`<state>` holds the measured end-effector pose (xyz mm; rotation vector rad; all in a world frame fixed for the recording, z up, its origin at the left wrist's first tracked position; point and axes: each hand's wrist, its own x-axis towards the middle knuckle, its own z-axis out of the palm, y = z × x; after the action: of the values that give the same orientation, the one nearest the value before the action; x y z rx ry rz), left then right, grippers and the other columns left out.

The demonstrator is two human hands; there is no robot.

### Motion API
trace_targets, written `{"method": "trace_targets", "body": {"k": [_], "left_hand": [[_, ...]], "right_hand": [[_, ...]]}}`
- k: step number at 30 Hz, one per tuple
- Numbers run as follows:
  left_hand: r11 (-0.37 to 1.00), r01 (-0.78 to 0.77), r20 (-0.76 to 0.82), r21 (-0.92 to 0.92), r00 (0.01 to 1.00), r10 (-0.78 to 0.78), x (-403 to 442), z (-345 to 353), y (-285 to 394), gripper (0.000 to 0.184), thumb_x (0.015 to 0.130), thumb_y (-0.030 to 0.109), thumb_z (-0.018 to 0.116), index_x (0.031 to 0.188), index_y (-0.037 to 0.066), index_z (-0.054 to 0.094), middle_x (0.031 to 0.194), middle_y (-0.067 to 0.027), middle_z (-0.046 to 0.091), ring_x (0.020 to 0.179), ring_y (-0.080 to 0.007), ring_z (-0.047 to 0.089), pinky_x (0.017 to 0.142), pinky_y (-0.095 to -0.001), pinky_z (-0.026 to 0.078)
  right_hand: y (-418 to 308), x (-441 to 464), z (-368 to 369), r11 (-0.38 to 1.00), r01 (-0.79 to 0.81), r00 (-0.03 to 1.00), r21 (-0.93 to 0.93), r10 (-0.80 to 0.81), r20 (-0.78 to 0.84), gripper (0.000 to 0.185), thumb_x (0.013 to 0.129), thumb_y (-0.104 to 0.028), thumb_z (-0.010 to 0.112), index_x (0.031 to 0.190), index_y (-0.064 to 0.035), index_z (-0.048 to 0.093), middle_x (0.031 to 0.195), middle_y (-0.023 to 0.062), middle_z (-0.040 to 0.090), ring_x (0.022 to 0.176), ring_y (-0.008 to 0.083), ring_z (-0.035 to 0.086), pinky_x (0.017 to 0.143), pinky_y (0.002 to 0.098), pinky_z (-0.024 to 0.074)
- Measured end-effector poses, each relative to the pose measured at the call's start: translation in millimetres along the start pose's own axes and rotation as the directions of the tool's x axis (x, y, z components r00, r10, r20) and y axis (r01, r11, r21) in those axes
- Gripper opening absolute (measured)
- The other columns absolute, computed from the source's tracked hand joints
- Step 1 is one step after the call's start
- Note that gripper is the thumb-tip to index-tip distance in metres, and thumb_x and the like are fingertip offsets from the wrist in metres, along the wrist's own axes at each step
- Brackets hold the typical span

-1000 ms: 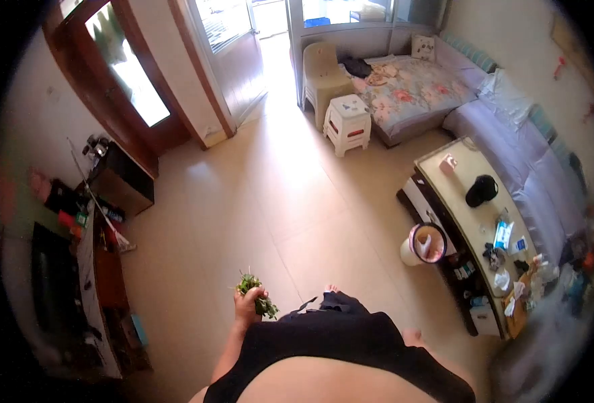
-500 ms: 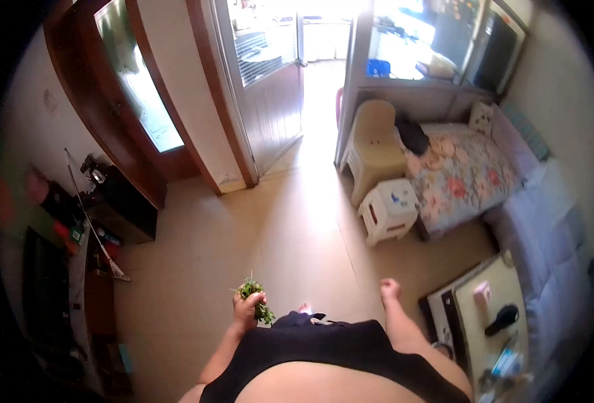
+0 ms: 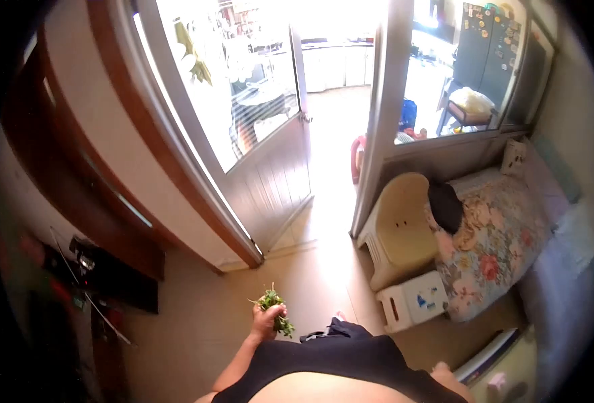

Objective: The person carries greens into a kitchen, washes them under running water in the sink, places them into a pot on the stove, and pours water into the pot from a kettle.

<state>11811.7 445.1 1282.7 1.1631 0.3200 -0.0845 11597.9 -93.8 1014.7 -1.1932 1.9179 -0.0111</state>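
Note:
My left hand (image 3: 263, 325) is closed around a bunch of leafy greens (image 3: 275, 312), held out in front of my body on the left. Leaves and thin stems stick out above and below the fingers. My right hand (image 3: 440, 369) hangs low at my right side, near the corner of a low table (image 3: 522, 349). Only a small, blurred part of it shows, so its fingers cannot be made out.
A half-glazed door (image 3: 270, 181) stands open ahead, leading to a bright room. Right of the doorway are a beige plastic chair (image 3: 404, 235), a white stool (image 3: 414, 302) and a daybed with a floral cover (image 3: 492, 248). A dark cabinet (image 3: 125, 275) stands left.
I have moved forward, so the doorway, chair and stool appear closer. My right hand has swung back beside my body. The greens stay in my left hand.

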Motion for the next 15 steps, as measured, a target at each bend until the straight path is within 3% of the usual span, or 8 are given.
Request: {"method": "trace_targets", "body": {"k": [3,5,6,9,10,11,13,15], "left_hand": [[0.998,-0.035,-0.020,-0.061,0.999,0.034,75,19,35,0.011,0.071,-0.001,0.053,0.080,0.003,0.049,0.068,-0.0078,0.053,0.059,-0.0164,0.054,0.054,-0.0286,0.046],[0.992,-0.057,-0.027,-0.111,0.998,0.055,121,29,53,0.012,0.072,-0.001,0.053,0.082,0.004,0.049,0.068,-0.0072,0.054,0.059,-0.0150,0.054,0.054,-0.0279,0.047],[0.991,-0.065,-0.041,-0.117,0.997,0.060,146,31,59,0.012,0.073,-0.002,0.053,0.082,0.004,0.049,0.068,-0.0070,0.054,0.059,-0.0145,0.054,0.054,-0.0279,0.048],[0.994,-0.020,-0.042,-0.112,0.999,0.016,234,28,76,0.012,0.073,0.000,0.054,0.083,0.005,0.049,0.069,-0.0062,0.055,0.061,-0.0132,0.055,0.056,-0.0253,0.046],[0.995,-0.011,-0.039,-0.101,0.999,0.007,272,19,82,0.012,0.074,0.000,0.054,0.083,0.005,0.049,0.069,-0.0062,0.055,0.061,-0.0132,0.055,0.055,-0.0253,0.047],[0.997,0.002,0.005,-0.083,1.000,-0.002,306,17,89,0.014,0.073,-0.001,0.056,0.084,0.004,0.049,0.069,-0.0061,0.055,0.060,-0.0133,0.055,0.054,-0.0257,0.047],[0.998,0.003,-0.004,-0.059,1.000,-0.003,366,30,106,0.016,0.072,-0.002,0.057,0.084,0.004,0.049,0.069,-0.0060,0.055,0.059,-0.0134,0.055,0.054,-0.0259,0.047],[1.000,0.009,0.029,-0.020,1.000,-0.008,439,41,133,0.016,0.071,-0.002,0.056,0.083,0.003,0.049,0.068,-0.0062,0.055,0.059,-0.0139,0.055,0.054,-0.0263,0.047]], "right_hand": [[-125,-78,141,0.932,0.247,0.937,-0.266,-0.160,0.311,0.030,0.081,-0.018,0.046,0.103,-0.0008,0.054,0.096,0.0110,0.060,0.079,0.0285,0.059,0.066,0.0401,0.0464],[-210,-100,276,0.211,0.802,0.588,-0.559,-0.438,0.680,0.031,0.073,-0.022,0.053,0.095,-0.0011,0.059,0.099,0.0164,0.060,0.086,0.0301,0.058,0.073,0.0363,0.0455],[-246,-141,330,0.276,0.926,0.372,-0.257,-0.561,0.740,0.029,0.076,-0.021,0.055,0.099,-0.0036,0.059,0.088,0.0126,0.062,0.080,0.0239,0.060,0.071,0.0343,0.0467],[-363,-327,442,0.107,0.971,-0.087,0.213,-0.673,0.734,0.035,0.076,-0.020,0.058,0.106,-0.0022,0.056,0.094,0.0125,0.063,0.084,0.0205,0.059,0.074,0.0313,0.0472],[-383,-336,525,0.111,0.969,-0.097,0.221,-0.651,0.753,0.037,0.076,-0.018,0.059,0.109,-0.0019,0.054,0.097,0.0142,0.061,0.087,0.0225,0.059,0.076,0.0316,0.0471],[-410,-386,548,0.004,0.940,-0.242,0.342,-0.698,0.674,0.041,0.076,-0.020,0.060,0.112,-0.0013,0.051,0.100,0.0163,0.060,0.088,0.0223,0.059,0.075,0.0314,0.0475],[-469,-497,560,0.186,0.891,-0.190,0.414,-0.675,0.713,0.048,0.078,-0.021,0.058,0.120,-0.0007,0.046,0.111,0.0190,0.054,0.092,0.0254,0.059,0.077,0.0320,0.0473],[-519,-545,615,0.166,0.823,-0.262,0.543,-0.738,0.622,0.053,0.078,-0.022,0.057,0.122,0.0023,0.042,0.113,0.0235,0.052,0.093,0.0287,0.058,0.079,0.0333,0.0464]]}}
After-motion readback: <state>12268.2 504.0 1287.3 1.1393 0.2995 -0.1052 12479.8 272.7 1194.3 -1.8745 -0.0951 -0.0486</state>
